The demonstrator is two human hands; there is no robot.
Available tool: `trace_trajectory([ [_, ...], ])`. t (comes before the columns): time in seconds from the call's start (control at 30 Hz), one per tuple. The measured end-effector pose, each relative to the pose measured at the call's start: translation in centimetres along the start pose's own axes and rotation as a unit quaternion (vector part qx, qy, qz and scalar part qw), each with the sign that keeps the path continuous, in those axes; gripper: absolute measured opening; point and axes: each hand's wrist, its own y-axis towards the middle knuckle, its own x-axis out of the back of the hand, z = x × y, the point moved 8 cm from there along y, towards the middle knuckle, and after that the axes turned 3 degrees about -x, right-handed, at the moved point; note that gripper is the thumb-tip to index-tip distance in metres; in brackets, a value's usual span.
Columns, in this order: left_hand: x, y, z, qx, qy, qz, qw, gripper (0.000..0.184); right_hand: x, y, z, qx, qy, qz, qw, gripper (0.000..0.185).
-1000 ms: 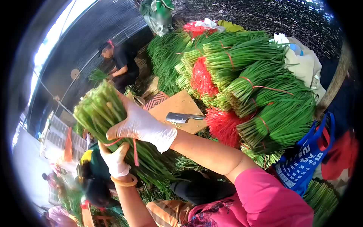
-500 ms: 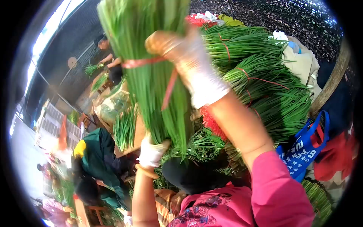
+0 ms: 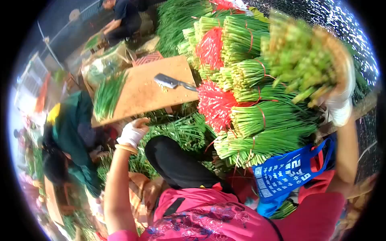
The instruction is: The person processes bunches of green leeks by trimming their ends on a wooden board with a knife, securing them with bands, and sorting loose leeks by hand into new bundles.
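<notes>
My right hand (image 3: 341, 90), in a white glove, grips a thick bundle of green stalks (image 3: 299, 56) at the upper right, its pale cut ends facing me and blurred. My left hand (image 3: 134, 131), also gloved, is off the bundle, near the front edge of a wooden board (image 3: 148, 86). Its fingers are bent and partly blurred, and whether they hold anything is unclear. On the board lie a cleaver (image 3: 167, 81) and a small heap of loose green stalks (image 3: 108, 94). Tied bundles (image 3: 267, 116) are stacked beneath the raised one.
Red plastic strings (image 3: 215, 104) hang over the stack. A blue printed bag (image 3: 281, 172) lies at the lower right. One co-worker (image 3: 120, 20) sits at the top left, another in dark green (image 3: 72, 128) bends at the left. Cut leaves (image 3: 177, 132) cover the ground by my knee.
The bundle has swung from the upper left over to the upper right in my right hand. My left hand has let go of it and moved left. The board and cleaver are now uncovered.
</notes>
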Motion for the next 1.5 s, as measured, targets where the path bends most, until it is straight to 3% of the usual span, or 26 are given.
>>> trace_trajectory([
  [0.03, 0.0, -0.2, 0.6, -0.015, -0.022, -0.016, 1.0, 0.033, -2.6, -2.6, -2.6, 0.069, -0.253, 0.03, 0.964, 0.099],
  [0.07, -0.5, -0.4, 1.2, -0.02, -0.088, -0.025, 0.996, 0.033, -5.1, -5.3, -5.3, 0.155, -0.481, 0.023, 0.863, 0.106],
  [0.1, -0.7, -1.3, 0.7, 0.011, -0.09, -0.005, 0.996, 0.034, -8.1, -7.7, -11.4, 0.012, -0.544, 0.199, 0.815, 0.103],
  [0.17, -1.3, -2.2, 1.3, 0.018, -0.102, 0.011, 0.995, 0.033, -10.9, -14.1, -18.6, -0.034, -0.394, 0.102, 0.913, 0.103],
  [0.3, -1.0, -3.8, 1.5, 0.02, -0.056, -0.011, 0.998, 0.032, -10.9, -13.3, -17.9, -0.02, -0.393, 0.103, 0.914, 0.107],
  [0.43, -1.0, -3.4, 1.7, 0.022, -0.07, -0.002, 0.997, 0.035, -10.9, -13.0, -17.7, -0.087, -0.407, 0.151, 0.896, 0.111],
  [0.63, 1.4, -5.4, 4.0, 0.025, -0.234, 0.009, 0.972, 0.038, -11.5, -13.2, -14.8, -0.13, -0.498, 0.173, 0.84, 0.111],
  [0.8, 5.0, -8.5, 9.4, 0.075, -0.22, -0.035, 0.972, 0.036, -15.4, -12.1, -9.2, -0.058, -0.462, 0.23, 0.855, 0.089],
  [0.97, 7.6, -13.3, 13.6, 0.142, -0.26, -0.095, 0.95, 0.029, -21.6, -10.0, -2.4, 0.071, -0.308, 0.264, 0.911, 0.071],
  [1.07, 8.9, -16.5, 13.9, 0.133, -0.268, -0.131, 0.945, 0.028, -26.0, -8.7, 0.3, 0.101, -0.21, 0.279, 0.932, 0.062],
  [1.17, 11.0, -20.8, 17.6, 0.156, -0.249, -0.203, 0.934, 0.027, -30.4, -7.1, 1.2, 0.056, -0.119, 0.274, 0.953, 0.056],
  [1.23, 11.6, -24.8, 19.0, 0.197, -0.331, -0.278, 0.88, 0.025, -33.4, -6.9, 1.2, 0.058, -0.079, 0.253, 0.963, 0.054],
  [1.27, 11.9, -26.9, 22.8, 0.177, -0.311, -0.289, 0.888, 0.023, -35.3, -6.6, 1.2, 0.066, -0.069, 0.257, 0.962, 0.052],
  [1.3, 12.1, -29.3, 21.3, 0.217, -0.375, -0.375, 0.82, 0.019, -36.9, -6.3, 1.1, 0.067, -0.065, 0.26, 0.961, 0.051],
  [1.37, 11.6, -33.4, 24.5, 0.233, -0.332, -0.38, 0.831, 0.02, -39.4, -5.3, 0.5, 0.106, -0.004, 0.229, 0.968, 0.045],
  [1.4, 10.8, -35.4, 25.8, 0.202, -0.393, -0.42, 0.793, 0.02, -41.0, -4.7, 0.1, 0.111, 0.004, 0.239, 0.965, 0.042],
  [1.43, 10.0, -38.3, 27.6, 0.285, -0.331, -0.43, 0.79, 0.017, -42.6, -4.2, -0.1, 0.115, 0.012, 0.25, 0.961, 0.04],
  [1.5, 6.5, -43.4, 30.2, 0.347, -0.397, -0.455, 0.717, 0.017, -45.6, -3.1, -0.9, 0.005, 0.079, 0.298, 0.951, 0.031],
])
